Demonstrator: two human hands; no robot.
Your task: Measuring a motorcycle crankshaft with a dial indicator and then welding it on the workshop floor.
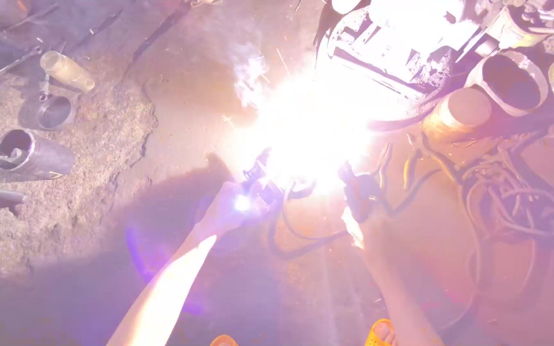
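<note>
A blinding white welding flash (pixel 312 128) with smoke fills the middle of the head view and hides the workpiece under it. My left hand (pixel 229 211) grips a dark electrode holder (pixel 258 176) that points into the flash. My right hand (pixel 361 218) is closed on a dark clamp-like handle (pixel 357 189) at the flash's right edge, with a black cable (pixel 302 240) looping between the two hands. My orange sandals (pixel 379 332) show at the bottom edge.
Metal cylinders (pixel 30 154) and a cup-shaped part (pixel 52 112) lie on the dirt floor at left, with rods (pixel 11 64) behind. At upper right stands a machine block (pixel 405 45) with round housings (pixel 511 80). Tangled cables (pixel 514 205) lie at right.
</note>
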